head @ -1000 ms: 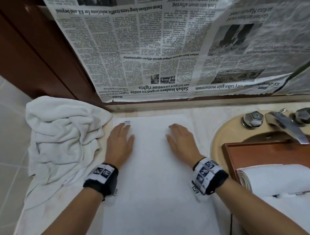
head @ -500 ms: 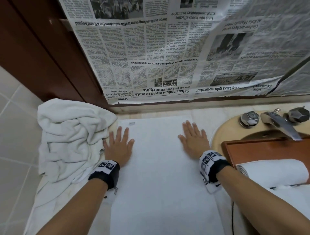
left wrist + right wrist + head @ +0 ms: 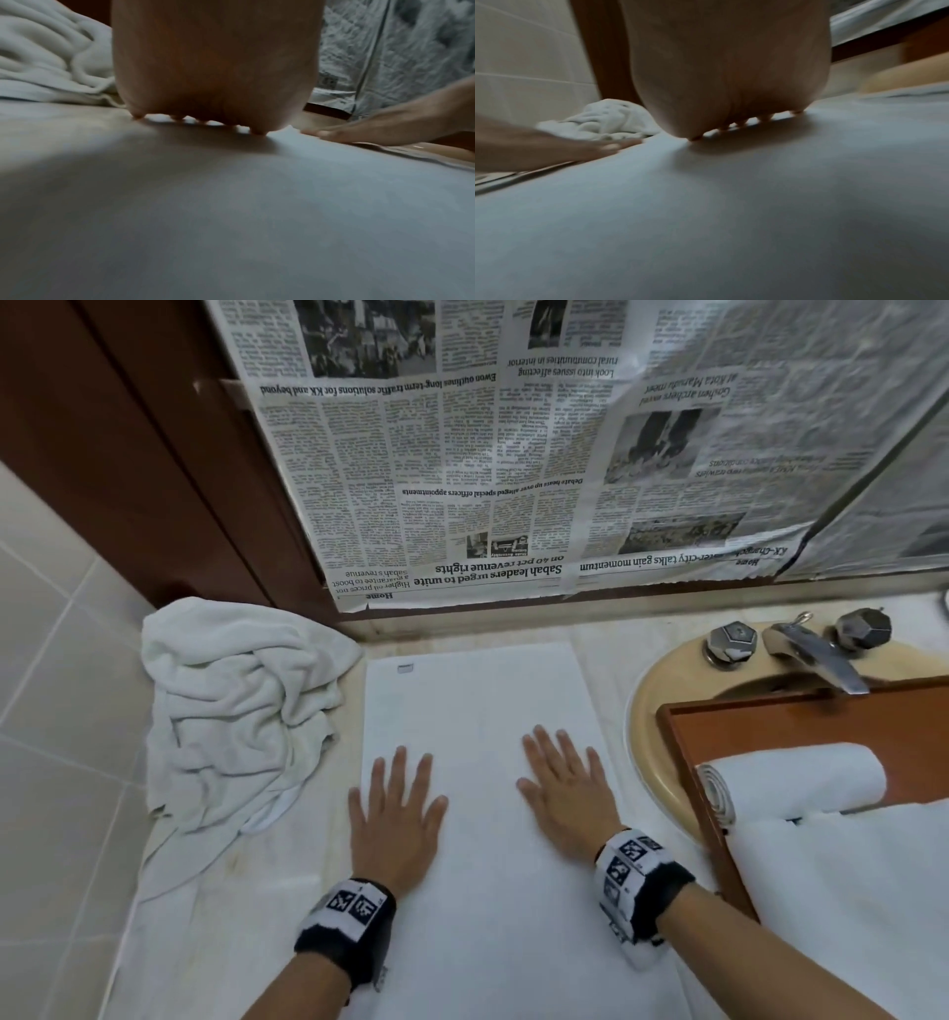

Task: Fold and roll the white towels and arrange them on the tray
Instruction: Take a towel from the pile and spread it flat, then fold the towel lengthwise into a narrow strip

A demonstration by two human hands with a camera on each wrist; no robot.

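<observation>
A white towel lies folded flat in a long strip on the counter, a small tag near its far left corner. My left hand presses palm down on its left side, fingers straight and spread. My right hand presses flat on its right side in the same way. Both wrist views show the flat towel under a palm. A rolled white towel lies in the brown wooden tray at the right. A crumpled white towel sits heaped at the left.
The tray rests over a beige sink with a metal faucet and two knobs. Newspaper covers the wall behind the counter. More white cloth lies in front of the rolled towel. Tiled wall borders the left.
Both hands have slid back along the towel toward me, from its far end to its middle, staying flat with fingers spread.
</observation>
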